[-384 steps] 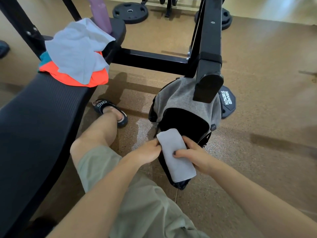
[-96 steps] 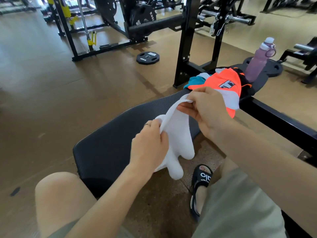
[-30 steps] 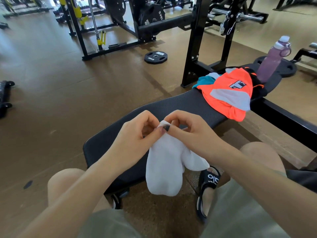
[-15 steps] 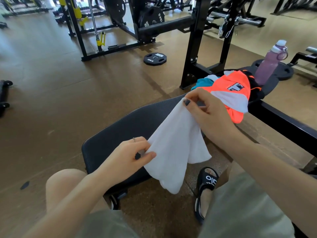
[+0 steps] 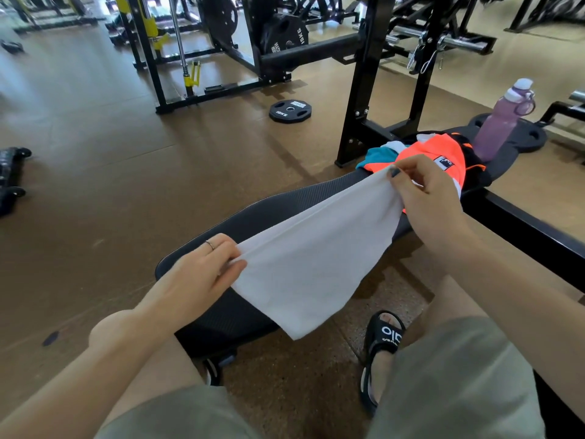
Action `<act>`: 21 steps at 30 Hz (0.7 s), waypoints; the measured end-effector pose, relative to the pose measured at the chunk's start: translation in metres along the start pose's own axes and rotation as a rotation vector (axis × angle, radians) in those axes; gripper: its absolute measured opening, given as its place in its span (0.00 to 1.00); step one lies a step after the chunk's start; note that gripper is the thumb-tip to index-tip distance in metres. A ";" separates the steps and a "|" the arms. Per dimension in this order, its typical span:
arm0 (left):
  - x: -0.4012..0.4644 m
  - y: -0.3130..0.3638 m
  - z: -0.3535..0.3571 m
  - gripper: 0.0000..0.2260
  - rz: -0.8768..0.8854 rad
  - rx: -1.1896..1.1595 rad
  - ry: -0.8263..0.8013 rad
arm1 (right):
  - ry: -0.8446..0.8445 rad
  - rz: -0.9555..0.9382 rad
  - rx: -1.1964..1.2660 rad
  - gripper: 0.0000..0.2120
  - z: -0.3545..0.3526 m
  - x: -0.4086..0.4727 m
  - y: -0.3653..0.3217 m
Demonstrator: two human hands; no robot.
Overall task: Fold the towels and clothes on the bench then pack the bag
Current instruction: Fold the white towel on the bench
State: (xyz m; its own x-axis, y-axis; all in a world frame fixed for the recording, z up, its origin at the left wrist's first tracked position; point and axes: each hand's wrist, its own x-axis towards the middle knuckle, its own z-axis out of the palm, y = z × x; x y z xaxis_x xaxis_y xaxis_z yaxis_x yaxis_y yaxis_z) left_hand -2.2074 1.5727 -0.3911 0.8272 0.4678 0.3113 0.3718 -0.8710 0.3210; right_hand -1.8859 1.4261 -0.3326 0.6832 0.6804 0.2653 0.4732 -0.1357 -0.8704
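Observation:
A white towel (image 5: 308,264) is stretched out in the air above the black bench (image 5: 253,217). My left hand (image 5: 202,270) pinches its near corner and my right hand (image 5: 424,191) pinches its far corner, so the top edge is taut between them. The lower part of the towel hangs down past the bench's edge. Farther along the bench lies a pile of clothes (image 5: 421,160), orange on top with teal and black beneath. The bag is out of sight.
A purple water bottle (image 5: 500,122) stands at the far end of the bench. Black rack uprights (image 5: 364,90) rise just behind the bench. A weight plate (image 5: 289,111) lies on the brown floor. My sandalled foot (image 5: 381,343) rests below the towel.
My hands have moved apart, left toward me and right toward the clothes pile, spreading the bunched towel into a flat, taut sheet.

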 end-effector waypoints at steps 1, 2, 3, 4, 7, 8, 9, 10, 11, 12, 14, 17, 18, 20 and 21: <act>0.002 -0.002 -0.003 0.12 0.008 0.022 0.027 | 0.005 0.005 -0.002 0.06 -0.001 0.001 0.002; 0.003 -0.004 -0.005 0.14 0.012 0.039 0.049 | 0.013 0.008 -0.002 0.06 -0.002 0.001 0.004; 0.004 -0.006 -0.007 0.16 0.013 0.047 0.070 | 0.022 0.010 0.002 0.06 -0.002 0.002 0.005; 0.004 -0.007 -0.009 0.18 0.012 0.046 0.089 | 0.029 0.015 0.009 0.06 -0.003 0.003 0.005; 0.005 -0.007 -0.015 0.20 -0.007 0.023 0.122 | 0.021 0.025 0.007 0.06 -0.004 0.005 0.009; 0.006 -0.006 -0.017 0.21 -0.012 0.021 0.126 | 0.018 0.028 -0.002 0.07 -0.004 0.004 0.010; 0.007 -0.005 -0.018 0.21 -0.020 0.010 0.129 | 0.015 0.026 -0.017 0.08 -0.004 0.004 0.012; 0.008 -0.004 -0.020 0.21 -0.034 -0.020 0.134 | 0.011 0.020 -0.036 0.10 -0.005 0.004 0.012; 0.009 -0.003 -0.022 0.20 -0.056 -0.062 0.142 | 0.001 0.011 -0.055 0.11 -0.006 0.003 0.013; 0.010 -0.003 -0.024 0.18 -0.086 -0.108 0.152 | -0.012 0.000 -0.077 0.13 -0.007 0.002 0.014; 0.011 -0.002 -0.029 0.12 -0.145 -0.162 0.162 | -0.029 -0.018 -0.118 0.14 -0.010 0.003 0.017; 0.013 0.000 -0.037 0.09 -0.212 -0.210 0.161 | -0.049 -0.029 -0.153 0.12 -0.011 0.007 0.023; 0.014 0.002 -0.040 0.09 -0.231 -0.234 0.172 | -0.064 -0.043 -0.163 0.11 -0.012 0.007 0.024; 0.017 0.006 -0.046 0.10 -0.259 -0.286 0.207 | -0.081 -0.087 -0.178 0.12 -0.013 0.008 0.025; 0.019 0.007 -0.048 0.10 -0.279 -0.316 0.228 | -0.090 -0.111 -0.193 0.11 -0.014 0.008 0.024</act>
State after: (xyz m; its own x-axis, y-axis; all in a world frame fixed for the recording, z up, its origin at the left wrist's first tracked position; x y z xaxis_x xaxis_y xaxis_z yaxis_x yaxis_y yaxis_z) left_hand -2.2097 1.5829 -0.3402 0.5876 0.7287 0.3516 0.3909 -0.6361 0.6652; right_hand -1.8613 1.4183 -0.3459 0.5725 0.7591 0.3098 0.6463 -0.1854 -0.7402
